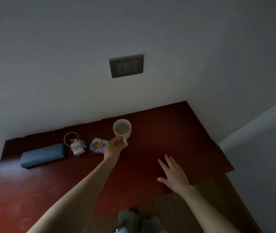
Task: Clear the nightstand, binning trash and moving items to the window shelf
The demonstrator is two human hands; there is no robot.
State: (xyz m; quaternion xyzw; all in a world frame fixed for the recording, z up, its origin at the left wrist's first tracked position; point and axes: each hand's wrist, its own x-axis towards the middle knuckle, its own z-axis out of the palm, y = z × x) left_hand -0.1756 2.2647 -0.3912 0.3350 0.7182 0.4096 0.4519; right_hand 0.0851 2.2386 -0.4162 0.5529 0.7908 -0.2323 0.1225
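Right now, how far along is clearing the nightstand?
Nothing looks done yet: four items are on the dark red nightstand top. In hand: the left hand grips the handle of the white ceramic mug. The right hand lies flat on the top. Left: the crumpled purple snack wrapper, probably for the bin, the white charger with coiled cable and the blue rectangular case.

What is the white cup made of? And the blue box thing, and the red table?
The cup looks like glazed ceramic: thick white walls, smooth rim, solid handle. The blue case seems covered in matte fabric or soft plastic, since it shows no shine; the dim light leaves that open. The nightstand top looks like painted or lacquered wood, dark red with a soft sheen and scuffs.
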